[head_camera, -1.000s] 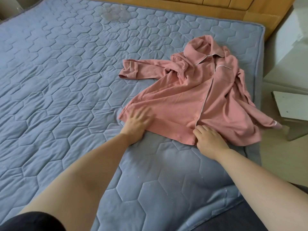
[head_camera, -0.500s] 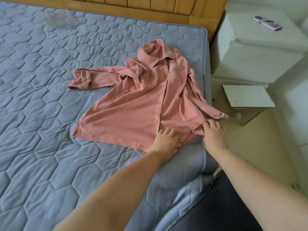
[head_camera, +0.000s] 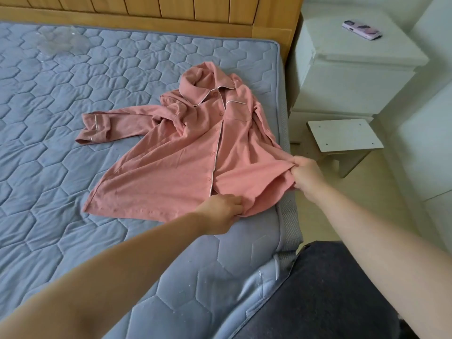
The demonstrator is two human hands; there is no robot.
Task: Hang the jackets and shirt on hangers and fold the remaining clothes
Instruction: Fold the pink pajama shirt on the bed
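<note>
Left hand (head_camera: 221, 211) pinches the bottom hem of the pink shirt (head_camera: 171, 172) just right of the button placket, with its fingers curled into the cloth. Right hand (head_camera: 305, 174) grasps a bunched fold at the shirt's right side, holding it at the right edge of the bed, and the cloth between the two hands sags in a loose curve. The shirt lies front up and buttoned on the blue quilted mattress cover (head_camera: 73, 118), close to the bed's right edge. Its collar (head_camera: 200, 86) points toward the wooden headboard (head_camera: 171, 11), and one sleeve (head_camera: 97, 126) is stretched out to the left with its cuff flat on the quilt. The other sleeve is crumpled along the right side of the shirt. Beside the bed stands a white nightstand (head_camera: 354, 77) with a phone (head_camera: 362, 30) lying on top. A small white stool (head_camera: 344, 135) sits on the floor in front of it, near the right hand
</note>
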